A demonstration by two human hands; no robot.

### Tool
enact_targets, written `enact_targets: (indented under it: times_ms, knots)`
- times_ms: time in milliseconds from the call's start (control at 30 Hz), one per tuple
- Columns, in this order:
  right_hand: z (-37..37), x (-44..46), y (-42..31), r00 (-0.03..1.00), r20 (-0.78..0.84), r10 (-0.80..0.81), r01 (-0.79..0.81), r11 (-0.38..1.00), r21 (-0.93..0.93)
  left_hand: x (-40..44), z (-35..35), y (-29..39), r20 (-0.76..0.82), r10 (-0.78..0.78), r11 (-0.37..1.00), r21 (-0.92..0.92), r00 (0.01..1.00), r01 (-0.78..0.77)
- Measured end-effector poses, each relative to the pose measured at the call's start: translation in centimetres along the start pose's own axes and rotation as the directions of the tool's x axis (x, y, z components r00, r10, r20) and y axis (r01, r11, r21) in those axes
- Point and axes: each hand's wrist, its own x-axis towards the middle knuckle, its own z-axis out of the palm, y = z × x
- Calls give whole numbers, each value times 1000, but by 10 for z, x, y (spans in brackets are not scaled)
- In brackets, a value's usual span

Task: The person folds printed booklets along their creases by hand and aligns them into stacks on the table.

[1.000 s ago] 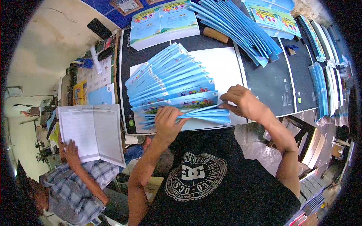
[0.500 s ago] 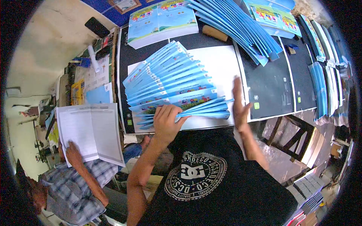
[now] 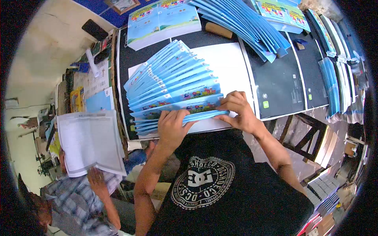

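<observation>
A fan of folded blue printed sheets point(image 3: 177, 80) lies over white paper point(image 3: 232, 67) on the black-topped table. Along the near edge, several of them are pressed together into a bundle of folded sheets point(image 3: 201, 115). My left hand point(image 3: 172, 126) is closed on the middle of this bundle, fingers over the top and thumb on the near side. My right hand point(image 3: 241, 112) pinches the bundle's right end between fingers and thumb. The bundle's left end spreads slightly beyond my left hand.
Flat printed sheets point(image 3: 165, 24) are stacked at the back. More folded blue sheets point(image 3: 248, 27) lie beside a brown block point(image 3: 219, 30). Further stacks point(image 3: 334, 86) stand at the right. On the left, a co-worker's hand point(image 3: 97, 179) is at a large open white sheet point(image 3: 90, 141).
My right hand has come in from the right and taken the bundle's right end. The bundle's splayed right ends are now pressed together. The co-worker's hand has moved down the white sheet.
</observation>
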Motion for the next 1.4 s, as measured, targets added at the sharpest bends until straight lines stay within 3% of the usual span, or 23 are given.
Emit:
enact_targets:
  times_ms: [200,300,400,433,567,700,933,1133,1400]
  knots:
    - [7,-5,8,1000,-22,12,-9,988,153,4,-10,-4,17,76,996,-57,997,-75]
    - [6,-9,14,998,65,-23,18,997,69,5,-11,-6,10,104,992,-72,995,-103]
    - [-8,0,-28,993,-79,-92,73,972,-221,6,-12,-6,49,78,996,-37,996,-77]
    - [-5,-7,-34,989,-83,-120,98,966,-239,7,-14,-4,64,79,997,-22,995,-78]
    - [1,-12,-40,964,264,-13,129,895,-427,3,-9,-6,86,83,996,11,993,-84]
    - [-8,-5,-46,988,129,-82,124,922,-368,0,-12,-6,93,89,996,-1,992,-89]
    - [12,3,-23,995,66,-77,92,962,-257,-2,-12,-7,18,52,992,-118,999,-49]
    - [14,1,-20,983,-85,-161,139,965,-224,-2,-12,-8,-36,91,978,-185,995,-96]
    - [22,4,-20,983,-23,-183,171,948,-268,-2,-12,-8,-70,79,976,-199,994,-91]
